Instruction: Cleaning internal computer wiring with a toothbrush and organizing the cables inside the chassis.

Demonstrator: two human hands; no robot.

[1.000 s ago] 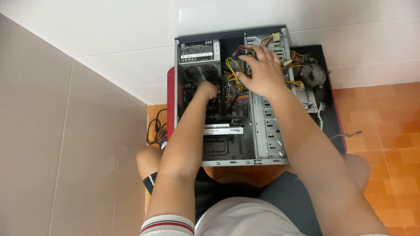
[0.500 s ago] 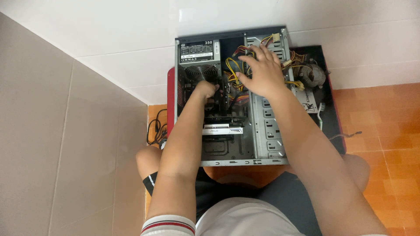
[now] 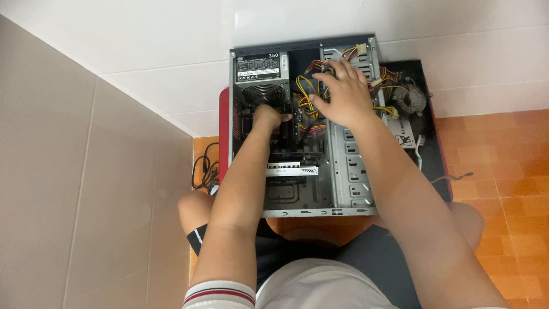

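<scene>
Head view: we see an open computer case lying on a red-edged stand against the white wall. Our left hand reaches deep inside, beside the power supply fan; its grip we cannot tell. Our right hand lies spread, open, on the yellow cable bundle near the case's far edge.

White wall tiles from nine to two o'clock, orange floor tiles at four, evenly lit.
</scene>
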